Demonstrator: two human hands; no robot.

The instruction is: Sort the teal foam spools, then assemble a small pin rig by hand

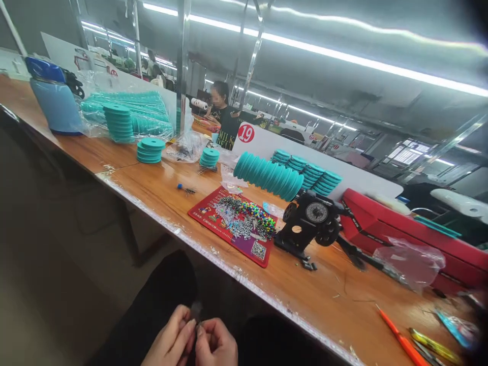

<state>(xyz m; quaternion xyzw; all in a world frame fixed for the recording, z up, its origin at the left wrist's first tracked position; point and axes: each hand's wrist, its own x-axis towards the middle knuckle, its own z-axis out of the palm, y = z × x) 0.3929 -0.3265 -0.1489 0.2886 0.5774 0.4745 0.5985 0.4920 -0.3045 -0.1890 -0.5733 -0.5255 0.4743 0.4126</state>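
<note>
Below the table's front edge, over my lap, my left hand point(170, 338) and my right hand point(218, 341) meet with fingertips pinched together. Both are closed around something tiny and dark that I cannot make out. On the table beyond them lies a red printed mat point(206, 219) bearing a heap of small silver and multicoloured beads point(244, 217). Right behind the mat stands a black winding device point(310, 216) with a dial. A row of teal foam spools point(269, 175) lies on its side against the device.
Teal spool stacks point(118, 123) and a blue bottle point(57, 99) stand at the left. A red box point(412, 236) lies at the right, with an orange-handled tool point(400, 333) nearer. A person point(224, 112) sits beyond the white divider point(362, 175). The wooden table edge point(229, 272) runs diagonally.
</note>
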